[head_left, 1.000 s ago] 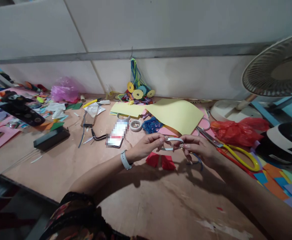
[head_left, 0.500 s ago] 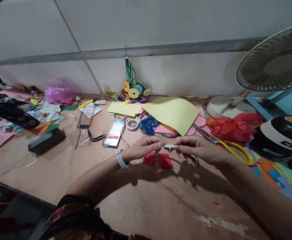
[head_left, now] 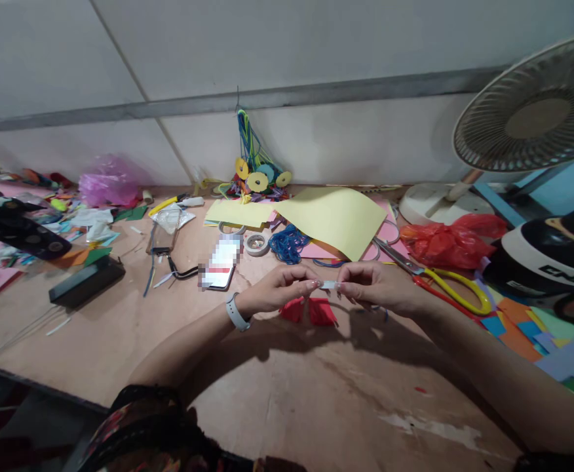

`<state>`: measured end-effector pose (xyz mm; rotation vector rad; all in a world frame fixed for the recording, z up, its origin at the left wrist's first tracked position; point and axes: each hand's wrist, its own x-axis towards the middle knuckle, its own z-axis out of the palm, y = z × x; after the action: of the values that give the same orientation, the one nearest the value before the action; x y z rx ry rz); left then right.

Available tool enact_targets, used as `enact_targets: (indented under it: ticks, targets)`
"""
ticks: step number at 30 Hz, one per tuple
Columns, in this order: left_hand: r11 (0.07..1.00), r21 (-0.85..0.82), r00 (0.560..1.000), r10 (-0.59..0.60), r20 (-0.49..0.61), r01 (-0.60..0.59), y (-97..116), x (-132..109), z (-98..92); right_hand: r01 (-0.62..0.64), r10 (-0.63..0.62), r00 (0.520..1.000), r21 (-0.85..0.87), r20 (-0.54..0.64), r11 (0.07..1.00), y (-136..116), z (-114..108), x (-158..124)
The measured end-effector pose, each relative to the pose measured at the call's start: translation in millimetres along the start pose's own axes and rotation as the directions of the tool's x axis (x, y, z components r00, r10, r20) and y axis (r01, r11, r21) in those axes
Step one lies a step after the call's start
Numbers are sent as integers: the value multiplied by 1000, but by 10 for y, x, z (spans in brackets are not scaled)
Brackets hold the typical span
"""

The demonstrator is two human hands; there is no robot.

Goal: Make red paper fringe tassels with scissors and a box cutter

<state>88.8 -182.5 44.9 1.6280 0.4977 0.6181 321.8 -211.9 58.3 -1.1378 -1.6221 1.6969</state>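
Over the middle of the wooden table (head_left: pixel 120 328), my left hand (head_left: pixel 274 290) and my right hand (head_left: pixel 373 287) face each other. Both pinch the ends of a small pale paper strip (head_left: pixel 330 284) stretched flat between the fingertips. The strip's blue tail hangs below my right hand and is mostly hidden. Two folded red paper pieces (head_left: pixel 311 311) lie on the table just under my hands. A pale band is on my left wrist.
Yellow-handled scissors (head_left: pixel 444 282) lie right of my hands, beside a red plastic bag (head_left: pixel 444 241). Yellow paper sheets (head_left: pixel 336 219), a tape roll (head_left: pixel 256 244), blue bands (head_left: pixel 287 244) and a phone (head_left: pixel 221 265) lie behind. A fan (head_left: pixel 523 115) and helmet (head_left: pixel 547 259) stand at the right; a black box (head_left: pixel 85 280) lies at the left.
The strip was a curved loop between my hands; now it is pulled flat and short between the fingertips. My hands have come closer together and the view has shifted slightly left.
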Motion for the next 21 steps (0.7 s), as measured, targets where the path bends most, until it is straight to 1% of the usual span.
enact_targets:
  ticks: [3,6,8,12,17,19,21]
  targets:
    - [992,103,996,77,-40,-73,15,-6,8,-21,21,999,-12,-30,1000,0,-53,-3]
    - [985,156,995,84,-59,-74,19,-21,3,4,-3,998,-29,56,1000,-17,-113,-25]
    - [990,133,996,54,-67,-44,7,-27,0,29,-30,994,5,108,1000,-31,-124,-36]
    - [997,75,998,7,-65,-2,-20,-21,14,32,-33,992,13,122,999,-26,-124,-48]
    - [999,-31,999,-18,-49,17,-3,-8,46,21,-27,973,27,231,999,24,-213,-69]
    - [999,-33,998,-31,-54,29,0,-9,50,12,-20,967,31,254,999,27,-217,-74]
    - [999,-9,997,-34,-70,34,-2,-14,51,25,-30,970,27,242,999,19,-183,-71]
